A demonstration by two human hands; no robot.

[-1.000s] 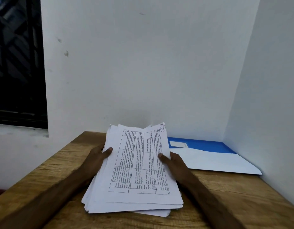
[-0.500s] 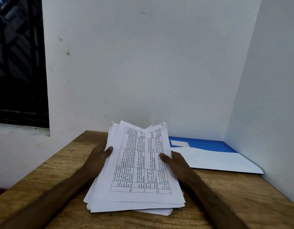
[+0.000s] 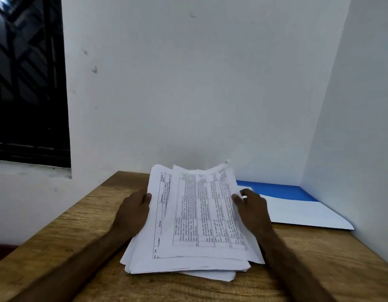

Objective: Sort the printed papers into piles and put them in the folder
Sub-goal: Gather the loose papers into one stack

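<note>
A thick stack of printed papers [image 3: 188, 261] lies on the wooden table [image 3: 79, 225] in front of me, its far end raised. My left hand [image 3: 132, 212] grips the stack's left edge, thumb on top. My right hand [image 3: 252, 210] grips the right edge of the top sheet [image 3: 206, 212], a page with a printed table, which sits shifted right and lifted off the sheet below. An open blue folder [image 3: 282, 190] with a white inner flap [image 3: 302, 214] lies flat at the back right, just beyond my right hand.
White walls close the table in at the back and on the right. A dark barred window [image 3: 27, 83] is at the upper left. The table's left edge runs diagonally past my left forearm.
The far end of the stack has risen. The top sheet has slid to the right under my right hand, uncovering the left part of the sheet beneath.
</note>
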